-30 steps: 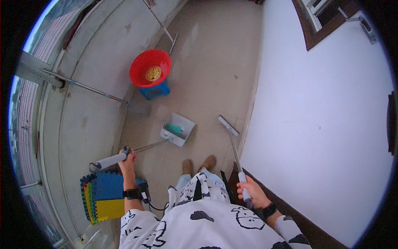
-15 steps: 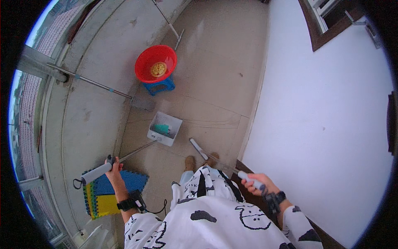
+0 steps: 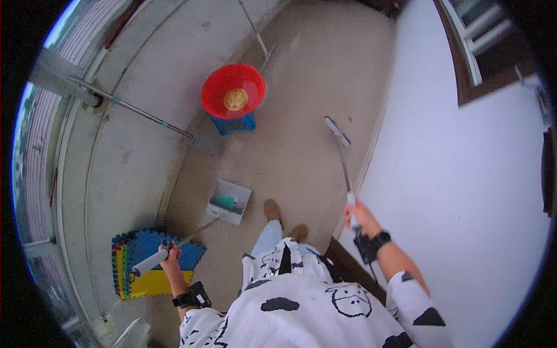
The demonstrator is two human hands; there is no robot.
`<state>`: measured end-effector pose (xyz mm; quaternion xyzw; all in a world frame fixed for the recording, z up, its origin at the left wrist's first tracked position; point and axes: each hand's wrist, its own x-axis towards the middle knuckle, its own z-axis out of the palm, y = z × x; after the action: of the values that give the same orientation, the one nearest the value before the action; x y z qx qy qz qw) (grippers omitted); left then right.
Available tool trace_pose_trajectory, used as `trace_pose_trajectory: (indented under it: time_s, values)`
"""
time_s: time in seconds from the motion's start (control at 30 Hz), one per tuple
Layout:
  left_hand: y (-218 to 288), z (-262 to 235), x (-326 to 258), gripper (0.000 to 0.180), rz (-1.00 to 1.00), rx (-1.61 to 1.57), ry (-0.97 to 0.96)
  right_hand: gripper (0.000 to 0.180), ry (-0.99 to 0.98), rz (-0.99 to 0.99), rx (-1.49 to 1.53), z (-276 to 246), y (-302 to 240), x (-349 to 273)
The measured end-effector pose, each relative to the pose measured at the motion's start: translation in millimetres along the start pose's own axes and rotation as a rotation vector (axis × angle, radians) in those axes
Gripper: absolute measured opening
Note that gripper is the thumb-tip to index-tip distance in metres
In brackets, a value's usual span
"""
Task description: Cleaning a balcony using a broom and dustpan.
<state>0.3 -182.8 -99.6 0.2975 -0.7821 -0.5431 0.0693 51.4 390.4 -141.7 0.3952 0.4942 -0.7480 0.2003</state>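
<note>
The left hand is wrapped closed around the grey grip of a long-handled dustpan, whose white pan sits on the floor ahead of the person's feet, just past the shoes. Beside that hand, a stack of coloured foam mats lies against the low wall. The right hand is clenched around the handle of a broom; its shaft runs forward along the white wall, with the head set on the floor further out. Beyond the pan, a red basin sits on a blue stool. A metal pole leans from the railing down towards the stool.
</note>
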Motion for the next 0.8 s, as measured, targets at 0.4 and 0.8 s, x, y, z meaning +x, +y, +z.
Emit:
trace_pose_trajectory:
  time_s: [0.4, 0.8]
  values:
    - [-46.0, -6.8, -34.0, 0.032, -0.117, -0.129, 0.344, 0.033, 0.669, -0.13, -1.537, -135.1, 9.2, -65.5]
    - [-127.9, -12.6, -101.3, 0.021, -0.35, -0.3, 0.655, 0.037, 0.02, -0.27, -1.993, -106.8, -132.8, -16.5]
